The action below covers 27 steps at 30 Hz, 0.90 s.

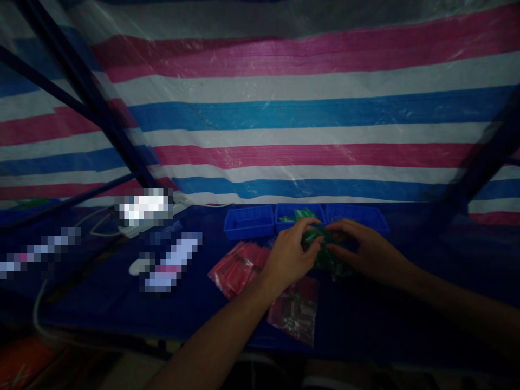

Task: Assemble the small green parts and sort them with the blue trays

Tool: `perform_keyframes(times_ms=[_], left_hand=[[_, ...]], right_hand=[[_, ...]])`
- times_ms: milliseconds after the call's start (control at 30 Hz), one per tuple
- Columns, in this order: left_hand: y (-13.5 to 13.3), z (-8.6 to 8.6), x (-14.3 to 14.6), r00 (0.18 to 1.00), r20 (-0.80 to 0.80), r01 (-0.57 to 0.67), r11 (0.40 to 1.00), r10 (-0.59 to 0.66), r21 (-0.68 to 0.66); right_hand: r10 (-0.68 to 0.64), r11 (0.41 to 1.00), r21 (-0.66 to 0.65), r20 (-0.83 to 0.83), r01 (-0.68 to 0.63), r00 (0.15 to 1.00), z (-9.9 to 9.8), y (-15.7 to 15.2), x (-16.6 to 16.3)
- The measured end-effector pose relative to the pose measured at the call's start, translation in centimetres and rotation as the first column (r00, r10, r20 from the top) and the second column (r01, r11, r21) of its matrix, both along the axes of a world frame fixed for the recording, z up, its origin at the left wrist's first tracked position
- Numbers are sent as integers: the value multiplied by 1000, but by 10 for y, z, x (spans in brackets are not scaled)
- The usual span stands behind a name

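Green plastic-looking pieces (325, 261) lie in a dark, shiny heap between my hands; their exact kind is too dim to make out. My left hand (289, 253) curls its thumb and fingers round some of this green stuff. Facing it, my right hand (368, 246) has its thumb and fingers apart at the heap's right side, with the fingertips partly in shadow. Red flat plastic packets (238, 268) are fanned out left of my left hand. Below that wrist lies a clear packet (294, 311) with reddish and dark contents.
Three blue bins stand in a row behind my hands: a left bin (248, 223), a middle bin (280, 223) holding green pieces, and a right bin (377, 219). Leftward on the blue table (122, 303) are a white round object (140, 266), blurred-out items and a white cable (37, 309).
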<state>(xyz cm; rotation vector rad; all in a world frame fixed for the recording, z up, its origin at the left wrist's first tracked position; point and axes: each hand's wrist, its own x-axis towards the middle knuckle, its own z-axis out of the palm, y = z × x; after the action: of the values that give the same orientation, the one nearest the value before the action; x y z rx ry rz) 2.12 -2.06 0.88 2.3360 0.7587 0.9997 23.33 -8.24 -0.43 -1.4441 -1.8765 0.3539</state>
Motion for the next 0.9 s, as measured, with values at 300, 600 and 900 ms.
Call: perform_keyframes(times_ms=[300, 600, 900], left_hand=[[5, 0, -3, 973, 201, -127, 989, 110, 74], [4, -8, 0, 994, 18, 109, 986, -112, 127], [6, -4, -2, 990, 135, 41, 998, -35, -40]], right_hand=[[-41, 999, -39, -597, 23, 801, -15, 18, -31], [69, 998, 44, -469, -55, 880, -15, 4, -17], [-73, 969, 177, -455, 171, 888, -21, 10, -9]])
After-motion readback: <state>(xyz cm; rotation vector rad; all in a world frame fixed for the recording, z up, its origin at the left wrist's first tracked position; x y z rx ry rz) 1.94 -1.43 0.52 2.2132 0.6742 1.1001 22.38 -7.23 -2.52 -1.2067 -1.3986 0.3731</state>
